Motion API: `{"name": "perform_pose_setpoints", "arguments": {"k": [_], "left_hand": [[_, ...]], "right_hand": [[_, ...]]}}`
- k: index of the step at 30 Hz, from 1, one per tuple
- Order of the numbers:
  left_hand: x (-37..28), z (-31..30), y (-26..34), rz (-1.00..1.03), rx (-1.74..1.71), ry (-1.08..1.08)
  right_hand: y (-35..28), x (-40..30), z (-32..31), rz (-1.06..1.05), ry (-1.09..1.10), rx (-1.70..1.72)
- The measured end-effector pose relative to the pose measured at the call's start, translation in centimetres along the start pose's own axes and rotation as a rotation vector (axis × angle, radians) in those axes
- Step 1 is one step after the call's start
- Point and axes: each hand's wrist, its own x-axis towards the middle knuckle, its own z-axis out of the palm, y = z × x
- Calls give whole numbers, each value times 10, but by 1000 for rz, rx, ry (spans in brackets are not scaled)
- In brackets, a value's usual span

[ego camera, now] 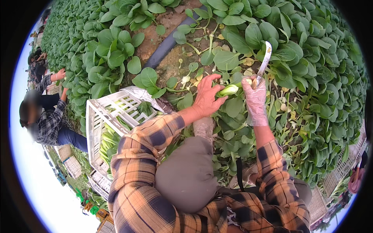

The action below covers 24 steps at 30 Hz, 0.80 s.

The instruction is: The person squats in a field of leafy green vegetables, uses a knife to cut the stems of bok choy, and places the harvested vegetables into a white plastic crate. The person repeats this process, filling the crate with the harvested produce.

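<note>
My bare left hand (207,96) is closed around a small green leafy vegetable with a pale base (229,90), which points right towards my other hand. In a clear plastic glove, my right hand (255,87) grips the handle of a small curved sickle knife (265,59), its blade pointing up and away. The fingers of the gloved hand touch a pale bit of plant beside the handle. Trimmed leaves and yellowed scraps (247,61) lie on the soil around both hands.
A white plastic crate (94,137) holding green vegetables stands left of my knee. A dark hose (166,48) crosses the soil ahead. Dense leafy plants (326,87) grow on both sides. A co-worker (48,122) crouches at the left; more crates (317,204) stand at the lower right.
</note>
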Motion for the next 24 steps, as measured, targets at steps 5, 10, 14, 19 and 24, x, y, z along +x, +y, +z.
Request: {"name": "perform_pose_setpoints", "arguments": {"k": [5,10,14,19,24], "left_hand": [[18,14,34,-440,-697,-483],[28,33,51,-480,-363,-682],[62,28,97,31,289,-724],[114,55,178,583,764,-869],[156,139,220,979,1082,-910]], "right_hand": [[-22,-38,-4,102,-69,125],[6,-65,-39,-57,174,19],[23,-91,-80,112,299,-29],[48,-85,-99,405,343,-34],[37,-58,-129,109,366,-319]]}}
